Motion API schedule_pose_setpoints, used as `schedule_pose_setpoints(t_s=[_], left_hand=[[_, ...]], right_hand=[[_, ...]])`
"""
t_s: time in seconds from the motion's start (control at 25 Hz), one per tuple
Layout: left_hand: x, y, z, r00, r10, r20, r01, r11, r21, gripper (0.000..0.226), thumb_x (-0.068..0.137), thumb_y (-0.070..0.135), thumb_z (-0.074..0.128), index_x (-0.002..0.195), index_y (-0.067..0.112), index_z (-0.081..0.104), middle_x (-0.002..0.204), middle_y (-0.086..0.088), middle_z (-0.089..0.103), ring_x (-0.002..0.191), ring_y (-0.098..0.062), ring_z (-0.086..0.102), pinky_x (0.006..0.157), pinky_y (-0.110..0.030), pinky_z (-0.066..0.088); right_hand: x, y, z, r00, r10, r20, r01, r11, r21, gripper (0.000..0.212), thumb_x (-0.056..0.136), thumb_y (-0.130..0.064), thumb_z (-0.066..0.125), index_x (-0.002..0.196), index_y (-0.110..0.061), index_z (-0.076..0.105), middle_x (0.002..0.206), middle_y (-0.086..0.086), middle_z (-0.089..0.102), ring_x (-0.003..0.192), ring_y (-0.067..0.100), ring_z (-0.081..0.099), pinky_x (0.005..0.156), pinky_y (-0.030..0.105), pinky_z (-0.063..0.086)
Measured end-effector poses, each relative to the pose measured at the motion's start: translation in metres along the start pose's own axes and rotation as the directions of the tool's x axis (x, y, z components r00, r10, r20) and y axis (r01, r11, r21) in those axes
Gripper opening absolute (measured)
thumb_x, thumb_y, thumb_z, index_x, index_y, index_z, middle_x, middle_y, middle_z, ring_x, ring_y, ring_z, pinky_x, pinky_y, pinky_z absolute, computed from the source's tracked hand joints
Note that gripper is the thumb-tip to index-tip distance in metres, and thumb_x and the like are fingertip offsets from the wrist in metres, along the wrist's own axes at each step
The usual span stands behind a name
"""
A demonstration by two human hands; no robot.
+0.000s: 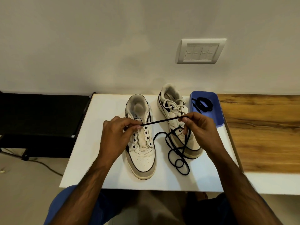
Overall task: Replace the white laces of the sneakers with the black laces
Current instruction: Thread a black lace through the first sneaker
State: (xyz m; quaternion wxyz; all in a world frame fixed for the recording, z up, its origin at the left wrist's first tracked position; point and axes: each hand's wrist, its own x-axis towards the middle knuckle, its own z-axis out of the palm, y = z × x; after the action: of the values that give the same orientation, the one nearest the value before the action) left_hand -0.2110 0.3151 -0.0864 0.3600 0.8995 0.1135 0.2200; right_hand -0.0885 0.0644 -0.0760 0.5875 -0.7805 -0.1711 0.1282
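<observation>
On the white table (pixel 84 159), two sneakers are sitting side by side: the left sneaker (pixel 140 153) is lying with bare eyelets, while the right sneaker (pixel 176 111) is still carrying its white lace (pixel 172 103). Two hands are hovering above them, held apart. The left hand (pixel 116 137) is pinching one black lace (pixel 162 121) near its end, and the right hand (pixel 200 127) is pinching the same lace further along, stretching a taut span between them. The rest is trailing in loops onto the table beside the right sneaker. A second black lace (pixel 203 103) is lying coiled in one blue tray (pixel 217 117) just beside.
</observation>
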Motion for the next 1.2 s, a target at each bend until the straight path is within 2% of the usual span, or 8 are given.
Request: schedule_pose_setpoints(t_s=[0.16,0.28,0.36,0.44,0.56,0.8,0.96,1.2], left_hand=[[0.001,-0.005,0.001,0.999,0.042,-0.032,-0.04,0.996,0.082,0.016,0.091,0.032,0.063,0.098,0.034,0.078,0.091,0.022,0.072,0.088,-0.008,0.059,0.081,-0.041,0.037],[0.0,0.0,0.008,0.99,0.138,-0.015,-0.136,0.986,0.096,0.018,0.093,0.026,0.063,0.103,0.033,0.076,0.096,0.025,0.068,0.091,-0.003,0.058,0.082,-0.031,0.031],[-0.002,0.007,0.011,0.989,0.149,-0.01,-0.148,0.985,0.09,0.013,0.09,0.031,0.067,0.102,0.03,0.074,0.092,0.023,0.066,0.086,-0.001,0.057,0.083,-0.029,0.032],[-0.006,0.011,0.012,0.986,0.163,0.028,-0.165,0.982,0.088,0.012,0.088,0.032,0.067,0.099,0.028,0.067,0.086,0.017,0.065,0.08,-0.004,0.057,0.084,-0.032,0.036],[-0.006,0.011,0.009,0.979,0.179,0.099,-0.188,0.977,0.097,0.016,0.085,0.033,0.07,0.096,0.027,0.061,0.078,0.015,0.066,0.073,-0.004,0.059,0.081,-0.033,0.038],[-0.012,-0.001,-0.003,0.947,0.093,0.307,-0.068,0.993,-0.092,0.017,0.098,0.023,0.064,0.114,0.03,0.061,0.09,0.015,0.062,0.082,-0.01,0.064,0.071,-0.028,0.05],[-0.013,-0.03,-0.018,0.889,0.147,0.433,-0.283,0.921,0.269,0.039,0.098,0.024,0.061,0.133,0.039,0.051,0.111,0.02,0.061,0.087,-0.005,0.062,0.073,-0.028,0.045],[-0.008,-0.024,-0.008,0.818,0.183,0.545,-0.448,0.798,0.404,0.034,0.095,0.018,0.063,0.123,0.033,0.051,0.107,0.008,0.064,0.091,-0.021,0.064,0.072,-0.034,0.039]], right_hand=[[0.0,0.002,0.002,0.995,-0.038,-0.089,0.006,0.942,-0.336,0.018,0.097,-0.018,0.064,0.112,-0.027,0.067,0.103,-0.004,0.072,0.1,0.01,0.066,0.094,0.04,0.05],[-0.002,-0.01,0.024,0.963,-0.261,0.063,0.248,0.772,-0.585,0.05,0.089,-0.025,0.063,0.138,-0.031,0.054,0.141,-0.01,0.051,0.133,0.01,0.04,0.113,0.034,0.018],[-0.004,-0.023,0.051,0.931,-0.258,0.259,0.347,0.848,-0.402,0.047,0.094,-0.03,0.061,0.14,-0.028,0.053,0.135,-0.012,0.056,0.128,0.002,0.046,0.114,0.028,0.026],[-0.006,-0.027,0.071,0.904,-0.163,0.395,0.267,0.938,-0.223,0.036,0.099,-0.029,0.063,0.134,-0.024,0.061,0.117,-0.012,0.067,0.107,-0.002,0.061,0.097,0.021,0.047],[-0.006,-0.021,0.073,0.916,-0.117,0.383,0.213,0.952,-0.218,0.023,0.095,-0.026,0.068,0.117,-0.022,0.075,0.092,-0.009,0.067,0.075,0.006,0.066,0.071,0.02,0.051],[-0.005,-0.018,0.064,0.932,-0.058,0.357,0.103,0.989,-0.107,0.008,0.09,-0.021,0.074,0.095,-0.02,0.08,0.08,-0.007,0.074,0.077,0.003,0.068,0.071,0.017,0.05],[-0.006,-0.014,0.06,0.931,-0.023,0.363,0.086,0.984,-0.158,0.002,0.086,-0.024,0.079,0.087,-0.022,0.078,0.083,-0.009,0.075,0.078,0.002,0.067,0.07,0.012,0.045],[-0.012,-0.007,0.081,0.918,-0.042,0.395,0.18,0.931,-0.319,0.006,0.09,-0.029,0.074,0.086,-0.026,0.07,0.083,-0.015,0.067,0.078,-0.003,0.059,0.069,0.014,0.042]])
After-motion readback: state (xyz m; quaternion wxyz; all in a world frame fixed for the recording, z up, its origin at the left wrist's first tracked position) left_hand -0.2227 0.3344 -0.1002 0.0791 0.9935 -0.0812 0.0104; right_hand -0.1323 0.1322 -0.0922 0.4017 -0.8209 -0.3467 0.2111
